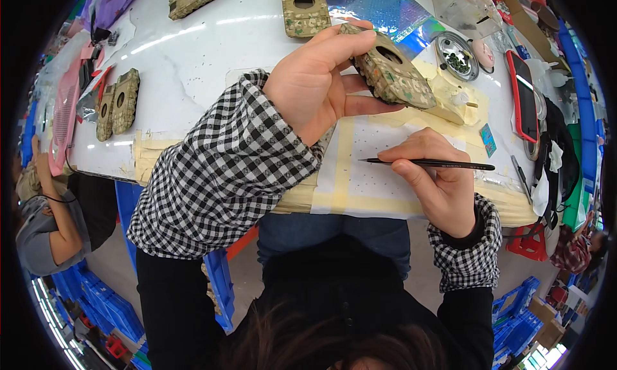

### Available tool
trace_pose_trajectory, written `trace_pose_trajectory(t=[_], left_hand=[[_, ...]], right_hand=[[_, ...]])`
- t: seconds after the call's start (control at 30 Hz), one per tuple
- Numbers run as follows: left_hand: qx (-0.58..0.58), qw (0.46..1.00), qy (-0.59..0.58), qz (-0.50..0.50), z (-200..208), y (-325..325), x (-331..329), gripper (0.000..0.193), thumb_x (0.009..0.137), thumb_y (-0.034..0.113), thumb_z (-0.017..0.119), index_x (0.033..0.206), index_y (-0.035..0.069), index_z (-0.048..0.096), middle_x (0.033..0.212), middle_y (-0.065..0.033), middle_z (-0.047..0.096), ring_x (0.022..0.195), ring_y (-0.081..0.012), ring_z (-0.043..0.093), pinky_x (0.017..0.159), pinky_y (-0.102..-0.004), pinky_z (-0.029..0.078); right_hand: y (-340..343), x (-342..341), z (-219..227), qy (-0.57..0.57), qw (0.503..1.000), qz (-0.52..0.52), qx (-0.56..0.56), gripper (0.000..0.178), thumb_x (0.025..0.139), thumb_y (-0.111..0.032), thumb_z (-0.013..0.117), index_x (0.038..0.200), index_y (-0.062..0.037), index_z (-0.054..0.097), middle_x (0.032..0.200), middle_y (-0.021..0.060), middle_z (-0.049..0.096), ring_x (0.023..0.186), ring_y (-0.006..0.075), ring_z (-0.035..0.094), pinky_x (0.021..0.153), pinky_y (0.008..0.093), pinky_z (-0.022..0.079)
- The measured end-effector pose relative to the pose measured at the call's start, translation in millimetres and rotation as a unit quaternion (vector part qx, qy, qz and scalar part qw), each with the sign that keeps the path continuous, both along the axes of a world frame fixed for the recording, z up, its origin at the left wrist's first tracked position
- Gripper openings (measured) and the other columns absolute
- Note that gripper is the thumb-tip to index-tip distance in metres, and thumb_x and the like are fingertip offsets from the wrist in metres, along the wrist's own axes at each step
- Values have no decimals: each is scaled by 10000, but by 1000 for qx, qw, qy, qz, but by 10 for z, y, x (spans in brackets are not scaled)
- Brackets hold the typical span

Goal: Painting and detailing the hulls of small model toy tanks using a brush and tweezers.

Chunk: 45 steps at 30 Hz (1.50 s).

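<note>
My left hand (318, 77) is raised over the table, its fingers closed round the edges of a camouflage model tank hull (402, 77) that sits tilted with its round opening facing up. Lower and to the right, my right hand (440, 180) pinches a thin black paintbrush (459, 165). The brush tip points left above a speckled white sheet (353, 183) and is apart from the hull. Beyond the hull, a round dish (457, 54) contains small dark green bits. A small white cup-like piece (460, 98) stands on yellowish tape-covered material beside the hull.
More camouflage hulls lie on the white table (193, 64): one hull (305, 24) at the far middle, others at far left. A red-cased phone (524, 97) and a pen (521, 177) lie right. Shiny blue sheets (379, 13) lie behind. Another person (48, 235) is at left.
</note>
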<state>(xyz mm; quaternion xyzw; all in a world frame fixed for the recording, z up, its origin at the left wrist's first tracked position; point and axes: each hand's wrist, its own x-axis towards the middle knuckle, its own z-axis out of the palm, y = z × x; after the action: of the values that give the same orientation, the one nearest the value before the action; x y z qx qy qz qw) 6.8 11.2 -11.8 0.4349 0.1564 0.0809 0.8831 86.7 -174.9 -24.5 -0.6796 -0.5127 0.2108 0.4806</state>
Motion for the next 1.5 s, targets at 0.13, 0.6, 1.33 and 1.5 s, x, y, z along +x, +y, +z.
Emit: trace_pose_trajectory(t=[0.13, 0.6, 1.33, 1.5], left_hand=[[-1, 1000, -4, -1, -3, 1, 1, 380, 977, 267, 386, 1301, 69, 406, 1206, -111, 547, 1085, -217, 583, 893, -396, 525], [-4, 1000, 0, -4, -2, 9, -3, 384, 980, 269, 384, 1309, 71, 389, 1216, -117, 538, 1093, -229, 578, 897, -409, 523], [-40, 997, -33, -53, 12, 42, -28, 518, 941, 232, 499, 1341, 18, 249, 1202, -164, 423, 1073, -303, 522, 830, -492, 550], [-23, 998, -25, -47, 11, 27, -29, 501, 951, 256, 470, 1351, 40, 259, 1212, -147, 451, 1068, -280, 543, 836, -455, 549]], right_hand=[[0, 6, -1, -7, 1000, 3, 4, 86, 794, -55, 679, 866, -9, 689, 765, 83, 653, 704, 196, 570, 646, 299, 446], [-36, 26, 56, 12, 1000, 8, 14, 95, 791, -48, 673, 875, -8, 692, 780, 81, 667, 719, 194, 572, 679, 303, 446], [147, 176, 397, 69, 983, -51, 164, 142, 901, -25, 562, 996, 61, 624, 919, 99, 636, 832, 132, 590, 745, 236, 459], [154, 179, 388, 22, 986, -59, 156, 136, 886, -26, 581, 980, 52, 640, 901, 98, 645, 814, 141, 595, 728, 240, 462]])
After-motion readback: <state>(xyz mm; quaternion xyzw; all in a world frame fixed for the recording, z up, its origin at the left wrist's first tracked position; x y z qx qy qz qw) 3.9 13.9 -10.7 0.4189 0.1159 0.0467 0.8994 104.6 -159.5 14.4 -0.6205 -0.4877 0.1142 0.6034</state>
